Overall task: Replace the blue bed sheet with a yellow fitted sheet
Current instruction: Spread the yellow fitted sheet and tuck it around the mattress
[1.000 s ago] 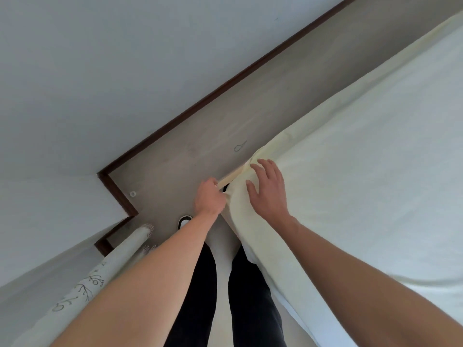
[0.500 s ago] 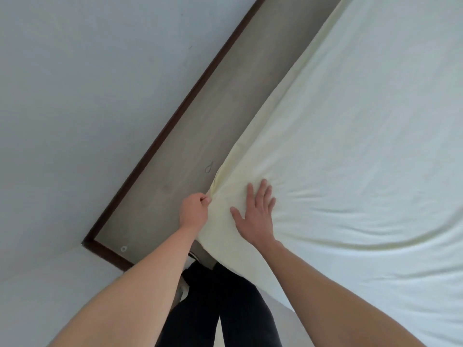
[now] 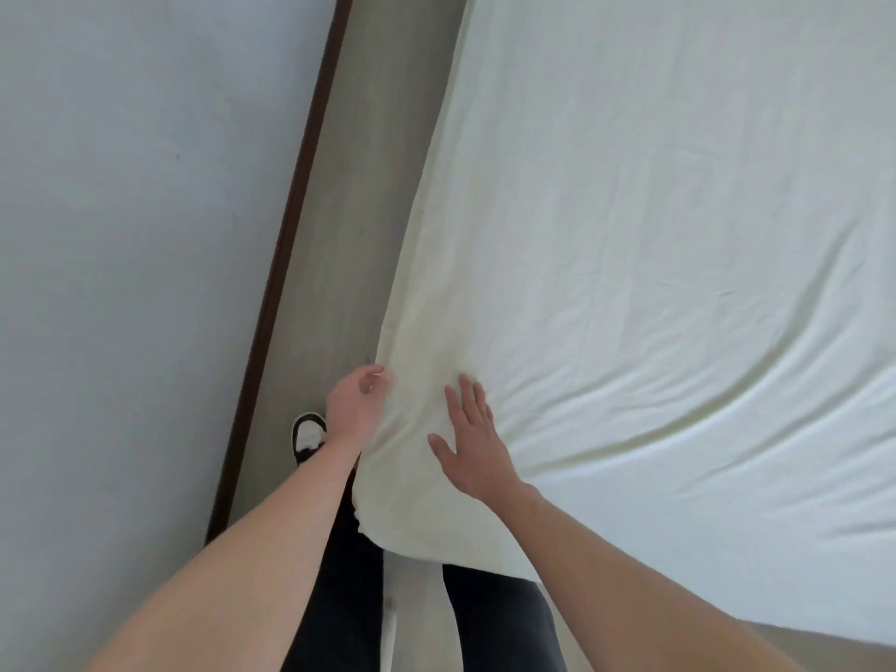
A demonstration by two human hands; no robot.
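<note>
Head view: we see the pale yellow cotton fitted sheet [image 3: 654, 264] covering the bed's top, its corner pulled down over the near end. Our right hand [image 3: 468, 441] lies flat on it, fingers straight and spread. Our left hand [image 3: 356, 405] sits at the sheet's side edge, fingers loosely curled; we cannot tell whether they pinch cloth. We judge we are seating this corner; next, smoothing the wrinkles toward the edge.

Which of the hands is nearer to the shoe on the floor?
Left. The left hand hangs at the yellow sheet's side edge, just beside the shoe; the right hand lies flat on top of the sheet, farther away.
</note>
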